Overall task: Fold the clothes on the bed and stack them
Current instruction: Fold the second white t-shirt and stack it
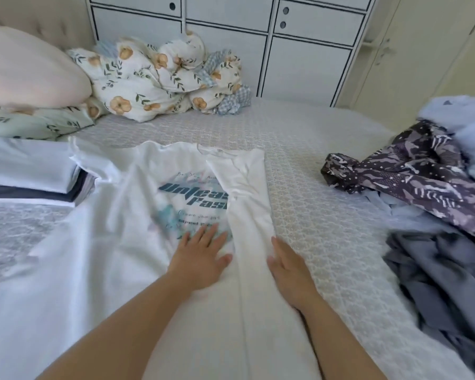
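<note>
A white T-shirt (121,215) with a teal printed graphic lies spread on the bed (327,215). Its right side is folded inward as a long strip over the print. My left hand (200,256) lies flat on the shirt, fingers straight, just left of that strip. My right hand (288,272) presses flat along the strip's right edge, where the shirt meets the bed cover. At the left sits a stack of folded clothes (30,174), pale blue on top with dark layers under it.
An unfolded heap lies at the right: a purple patterned garment (412,174), grey-blue cloth (444,292) and pale blue cloth (466,119). A floral duvet (159,80) and pillows (25,69) sit at the bed's head. White cabinets (299,50) stand behind.
</note>
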